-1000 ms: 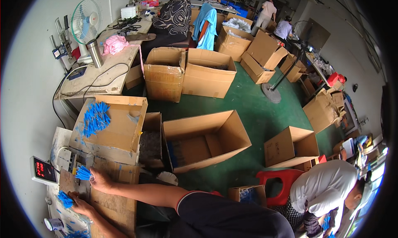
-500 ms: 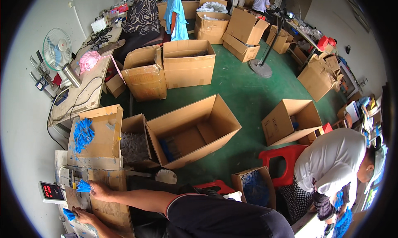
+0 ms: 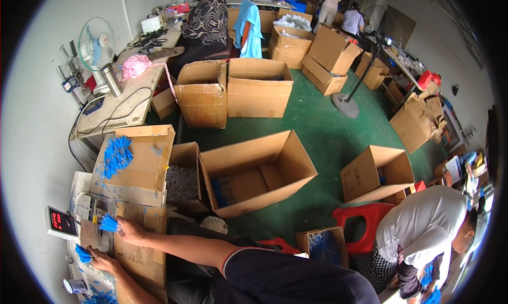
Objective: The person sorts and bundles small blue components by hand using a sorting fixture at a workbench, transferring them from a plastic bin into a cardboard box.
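Note:
My right hand [image 3: 132,231] is closed around a bundle of thin blue sticks [image 3: 109,223], whose blue ends fan out toward the wall. Nearer the bottom of the view, my left hand [image 3: 103,260] grips a second blue bundle [image 3: 83,253]. Both are held over the worn workbench [image 3: 138,256], next to a small metal fixture [image 3: 94,208]. A white box with a red digital display [image 3: 62,223] stands by the wall just beyond the bundles. Loose blue sticks [image 3: 117,155] lie heaped on a cardboard sheet at the bench's far end.
A white jar [image 3: 75,286] and more blue sticks [image 3: 99,296] are on the bench's near part. Large open cartons [image 3: 259,171] stand beside the bench. A person in a white top [image 3: 420,224] bends over work at right, near a red stool [image 3: 365,219]. A desk fan [image 3: 97,43] stands farther back.
The view has shifted, bringing the jar and the near blue sticks into sight. Both hands keep their bundles, in nearly the same place over the bench.

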